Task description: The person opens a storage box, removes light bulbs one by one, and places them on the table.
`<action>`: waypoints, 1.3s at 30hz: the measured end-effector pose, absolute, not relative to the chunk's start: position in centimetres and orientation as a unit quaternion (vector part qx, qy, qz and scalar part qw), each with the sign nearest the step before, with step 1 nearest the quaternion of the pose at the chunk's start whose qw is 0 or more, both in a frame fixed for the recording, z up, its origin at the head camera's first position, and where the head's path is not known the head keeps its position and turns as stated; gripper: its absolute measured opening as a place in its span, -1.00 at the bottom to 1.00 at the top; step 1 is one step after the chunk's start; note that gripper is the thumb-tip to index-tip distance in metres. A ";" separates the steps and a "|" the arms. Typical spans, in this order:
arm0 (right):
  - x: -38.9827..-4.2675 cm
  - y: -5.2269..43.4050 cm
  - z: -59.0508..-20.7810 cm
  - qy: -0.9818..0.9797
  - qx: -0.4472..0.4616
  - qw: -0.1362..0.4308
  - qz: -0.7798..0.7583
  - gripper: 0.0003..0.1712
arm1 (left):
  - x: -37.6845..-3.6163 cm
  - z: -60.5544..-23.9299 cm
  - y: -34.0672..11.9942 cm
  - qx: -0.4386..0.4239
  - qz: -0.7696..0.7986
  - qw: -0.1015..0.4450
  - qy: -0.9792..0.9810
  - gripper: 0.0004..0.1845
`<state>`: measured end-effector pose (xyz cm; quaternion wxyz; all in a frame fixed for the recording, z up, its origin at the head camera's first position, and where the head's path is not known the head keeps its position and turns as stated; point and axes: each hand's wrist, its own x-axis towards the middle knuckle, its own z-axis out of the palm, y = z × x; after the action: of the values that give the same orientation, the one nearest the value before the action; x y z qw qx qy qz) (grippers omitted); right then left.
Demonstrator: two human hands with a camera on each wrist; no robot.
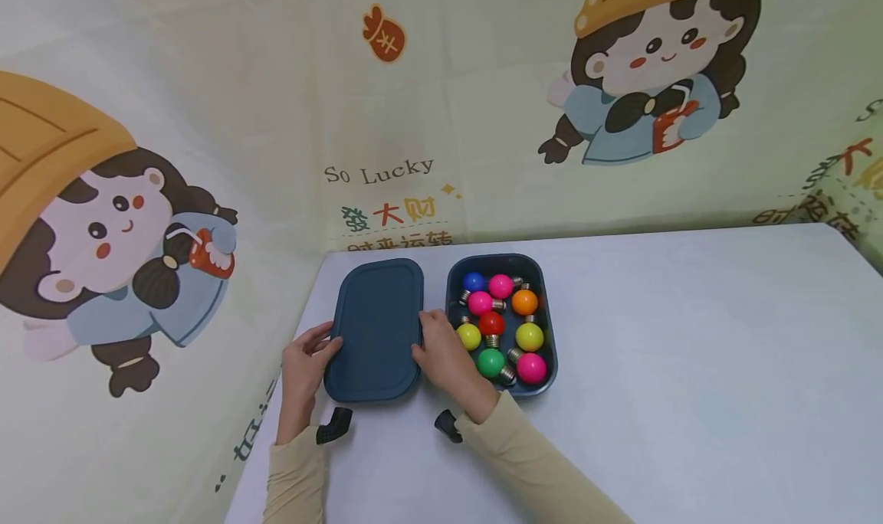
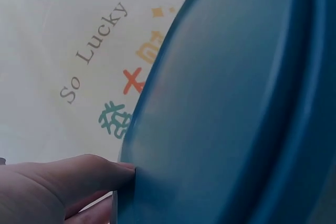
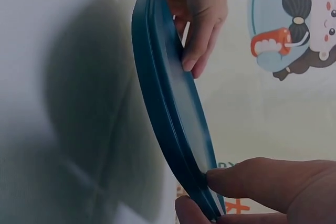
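Note:
A dark blue rounded lid is held between both hands at the left of the white table. My left hand pinches its left edge, thumb on the upper face. On the opposite edge my right hand grips it between thumb and fingers. In the right wrist view the lid is seen side-on, raised off the table, its shadow falling on the surface. Just right of it stands a dark blue box with several small bulbs in pink, yellow, red, green, orange and blue. The right hand overlaps the box's left wall in the head view.
The white table stretches far to the right of the box. Behind it and at the left hangs a printed cloth with cartoon figures and lettering. A black wrist device sits at the right cuff, another at the left.

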<state>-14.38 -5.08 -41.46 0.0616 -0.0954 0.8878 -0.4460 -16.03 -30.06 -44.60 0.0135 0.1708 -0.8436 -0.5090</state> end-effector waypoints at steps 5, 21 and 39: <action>-14.3 -5.5 -41.7 0.894 -0.088 0.066 -0.435 -0.37 | -16.3 -44.6 -30.0 0.173 -0.507 0.009 -0.844 -0.55; -15.3 -7.5 -42.0 0.938 -0.107 0.102 -0.314 -0.55 | -17.0 -47.3 -31.1 0.179 -0.530 0.019 -0.829 -0.56; -14.9 -8.9 -42.9 0.941 -0.107 0.141 -0.289 -0.38 | -17.2 -48.3 -31.1 0.195 -0.466 0.062 -0.861 -0.62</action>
<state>-14.85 -8.89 -42.88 0.1411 -0.1068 0.9407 -0.2895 -17.20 -31.06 -48.33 0.0616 0.1949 -0.8607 -0.4664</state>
